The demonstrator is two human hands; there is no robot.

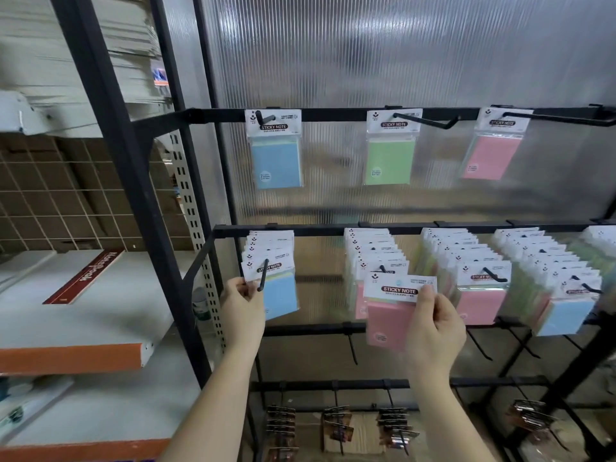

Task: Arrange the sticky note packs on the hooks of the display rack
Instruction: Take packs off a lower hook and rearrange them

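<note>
The right hand [433, 328] pinches the white header card of a pink sticky note pack [390, 315], held just before the second black hook [383, 270] of the middle rail; its hanging hole is hard to make out. The left hand [241, 311] pinches the front blue pack's [280, 295] card corner on the leftmost hook [263, 276]. The rightmost stack [600, 238] is cut off

My left hand [241, 303] pinches the front blue sticky note pack [278, 288] at the tip of the leftmost middle-row black metal hook [263, 276]. To its right, my right hand [433, 323] holds a pink sticky note pack [388, 316] before the second hook's stack [373, 253]. Above, three single packs hang along the black top rail [333, 114].
</note>
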